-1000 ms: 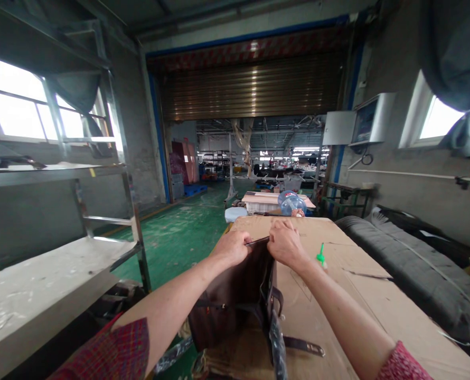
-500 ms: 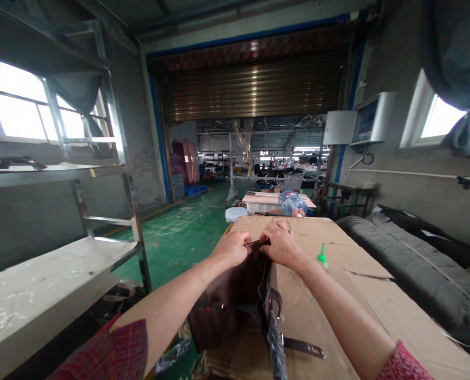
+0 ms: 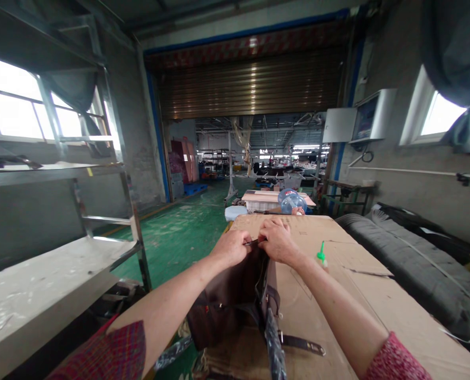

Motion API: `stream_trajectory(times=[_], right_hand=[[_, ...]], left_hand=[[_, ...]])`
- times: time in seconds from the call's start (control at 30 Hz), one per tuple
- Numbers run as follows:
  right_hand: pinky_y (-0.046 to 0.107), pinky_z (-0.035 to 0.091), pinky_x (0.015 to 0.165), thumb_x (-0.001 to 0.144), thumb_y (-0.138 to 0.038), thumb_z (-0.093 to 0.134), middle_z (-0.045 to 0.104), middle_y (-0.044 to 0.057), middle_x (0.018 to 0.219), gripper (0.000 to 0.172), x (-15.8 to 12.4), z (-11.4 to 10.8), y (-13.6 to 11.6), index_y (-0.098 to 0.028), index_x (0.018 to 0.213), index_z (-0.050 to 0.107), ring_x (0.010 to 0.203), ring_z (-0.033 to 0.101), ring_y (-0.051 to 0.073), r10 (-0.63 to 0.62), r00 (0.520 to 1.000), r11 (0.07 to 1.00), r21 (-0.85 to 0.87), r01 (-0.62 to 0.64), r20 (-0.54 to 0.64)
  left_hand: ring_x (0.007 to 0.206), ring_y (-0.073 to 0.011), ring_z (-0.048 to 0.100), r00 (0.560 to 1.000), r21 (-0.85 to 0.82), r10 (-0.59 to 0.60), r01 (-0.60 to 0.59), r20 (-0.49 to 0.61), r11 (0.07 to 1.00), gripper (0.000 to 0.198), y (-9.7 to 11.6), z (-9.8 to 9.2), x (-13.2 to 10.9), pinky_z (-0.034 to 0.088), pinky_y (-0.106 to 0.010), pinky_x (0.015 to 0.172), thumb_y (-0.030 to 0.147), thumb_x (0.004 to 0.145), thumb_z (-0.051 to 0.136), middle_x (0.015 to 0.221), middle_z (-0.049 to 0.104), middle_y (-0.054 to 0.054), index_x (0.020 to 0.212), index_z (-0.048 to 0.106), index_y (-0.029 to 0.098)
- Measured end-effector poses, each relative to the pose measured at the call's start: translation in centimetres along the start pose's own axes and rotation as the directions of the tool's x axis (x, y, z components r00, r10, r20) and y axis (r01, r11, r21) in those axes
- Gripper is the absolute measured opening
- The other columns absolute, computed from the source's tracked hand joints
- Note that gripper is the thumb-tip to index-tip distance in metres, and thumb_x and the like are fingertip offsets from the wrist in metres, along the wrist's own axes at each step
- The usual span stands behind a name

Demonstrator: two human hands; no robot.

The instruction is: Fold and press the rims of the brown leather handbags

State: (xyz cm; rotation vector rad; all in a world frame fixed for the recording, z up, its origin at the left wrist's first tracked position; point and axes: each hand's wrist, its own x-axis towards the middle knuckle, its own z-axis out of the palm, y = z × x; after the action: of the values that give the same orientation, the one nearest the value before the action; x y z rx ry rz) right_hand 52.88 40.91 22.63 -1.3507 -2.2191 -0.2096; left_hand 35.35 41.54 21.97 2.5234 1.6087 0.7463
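Observation:
A dark brown bag stands at the near left edge of a cardboard-covered table. My left hand pinches the bag's far upper edge from the left. Close beside it, my right hand grips the same edge from the right, fingers curled over it. A strap with a metal buckle sticks out to the right over the cardboard. A plastic-wrapped handle hangs toward me; another wrapped handle hangs at the left, off the table. The fingertips are partly hidden behind the edge.
A small bottle with a green nozzle stands on the cardboard, right of my hands. Beyond the table are a blue water jug and a white crate. Metal shelving stands left, and grey rolls lie along the right.
Both hands keep their hold on the bag's edge and have barely moved. The whole view has shifted very slightly.

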Motion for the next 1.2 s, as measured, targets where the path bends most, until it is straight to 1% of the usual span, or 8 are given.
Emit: stream_trajectory(times=[0.33,0.5,0.73,0.83,0.93,1.03,1.1,1.2], right_hand=[[0.037,0.027,0.082,0.069,-0.013,0.064,0.066,0.004,0.089,0.007,0.6,0.7,0.5,-0.019,0.067,0.066,0.1,0.048,0.022,-0.017,0.999,1.0,-0.015,0.016,-0.042],[0.038,0.028,0.088,0.071,-0.014,0.062,0.068,0.005,0.09,0.007,0.7,0.2,0.1,-0.02,0.072,0.067,0.098,0.053,0.022,-0.007,1.0,0.998,-0.061,0.009,0.022],[0.041,0.03,0.089,0.071,-0.013,0.062,0.068,0.009,0.087,0.008,1.0,0.4,-0.4,-0.017,0.067,0.067,0.096,0.057,0.027,0.015,0.999,0.997,-0.077,-0.011,0.048],[0.038,0.033,0.089,0.076,-0.012,0.058,0.068,0.007,0.096,0.012,0.6,0.3,-0.6,-0.018,0.079,0.068,0.102,0.056,0.024,0.041,0.999,0.999,-0.019,-0.04,0.016],[0.035,0.037,0.091,0.081,-0.014,0.056,0.064,0.005,0.109,0.018,-0.9,0.0,-0.5,-0.019,0.097,0.063,0.109,0.052,0.022,0.144,0.98,0.967,0.228,-0.11,-0.136],[0.036,0.04,0.094,0.086,-0.027,0.055,0.062,0.007,0.109,0.019,-4.3,-0.3,-0.6,-0.018,0.101,0.06,0.107,0.054,0.023,0.252,0.94,0.865,0.49,-0.111,-0.231],[0.038,0.041,0.096,0.089,-0.038,0.052,0.062,0.008,0.11,0.026,-7.2,-0.4,-1.2,-0.019,0.105,0.058,0.107,0.055,0.024,0.291,0.931,0.804,0.583,-0.114,-0.22],[0.04,0.04,0.099,0.091,-0.047,0.049,0.055,0.008,0.124,0.038,-11.2,0.0,-3.0,-0.023,0.12,0.052,0.117,0.05,0.025,0.3,0.95,0.728,0.665,-0.17,-0.086]], left_hand=[[0.076,-0.0191,0.062,1.0,0.014,0.001,-0.001,0.019,1.0,0.019,0.0,0.1,0.0,0.038,-0.025,0.058,0.027,0.072,0.06,0.083,0.071,-0.002,0.086,0.072,0.023],[0.072,-0.0174,0.061,0.999,0.005,0.0,0.0,0.054,1.0,0.018,0.5,-0.4,0.1,0.037,-0.024,0.057,0.025,0.071,0.058,0.079,0.07,-0.002,0.083,0.071,0.02],[0.067,-0.0173,0.059,0.995,0.018,0.033,-0.035,0.098,0.999,0.02,1.1,-0.9,1.2,0.033,-0.025,0.053,0.036,0.073,0.06,0.072,0.067,-0.003,0.075,0.068,0.018],[0.068,-0.018,0.06,0.997,0.07,-0.023,0.018,0.073,0.997,0.02,1.3,-1.0,1.1,0.032,-0.025,0.053,0.036,0.075,0.058,0.072,0.067,-0.003,0.073,0.068,0.019],[0.069,-0.0187,0.06,0.992,0.114,-0.121,0.118,0.024,0.987,0.021,1.4,-1.9,0.4,0.031,-0.026,0.053,0.039,0.074,0.057,0.073,0.067,-0.004,0.07,0.068,0.021],[0.068,-0.0188,0.061,0.977,0.096,-0.214,0.215,-0.019,0.972,0.024,0.8,-3.2,-0.6,0.032,-0.026,0.053,0.043,0.074,0.057,0.072,0.068,-0.004,0.068,0.067,0.022],[0.068,-0.0192,0.062,0.961,0.101,-0.274,0.277,-0.049,0.956,0.021,-0.2,-3.8,-1.2,0.033,-0.026,0.053,0.039,0.074,0.056,0.071,0.068,-0.003,0.068,0.066,0.022],[0.071,-0.0221,0.064,0.926,0.167,-0.373,0.378,-0.06,0.911,0.022,-2.0,-3.8,-1.8,0.034,-0.027,0.053,0.036,0.075,0.053,0.073,0.069,-0.007,0.068,0.066,0.02]])
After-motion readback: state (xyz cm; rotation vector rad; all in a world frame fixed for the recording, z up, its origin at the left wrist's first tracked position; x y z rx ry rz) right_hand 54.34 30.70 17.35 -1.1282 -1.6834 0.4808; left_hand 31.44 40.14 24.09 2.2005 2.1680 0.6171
